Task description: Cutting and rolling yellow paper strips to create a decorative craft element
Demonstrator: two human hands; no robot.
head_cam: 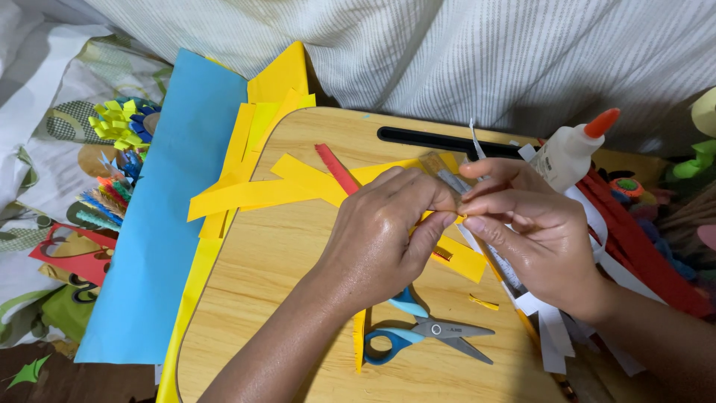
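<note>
nearest you, blue-handled scissors [426, 332] lie closed on the wooden lap desk [268, 254], blades pointing right, just under your left wrist. above them your left hand [377, 239] and right hand [522, 231] meet at the desk's middle, fingertips pinched together on a small yellow paper piece [456, 218] and a clear ruler [445, 176] that slants up and left from the grip, its long axis running from your right thumb toward the far edge. both hands close narrowly on it; the left covers most of the paper. yellow strips [253, 192] and one red strip [337, 170] fan out to the left beyond your knuckles. farther right, a white glue bottle [568, 155] leans, orange cap pointing up-right. a blue sheet [168, 216] lies along the desk's left side.
</note>
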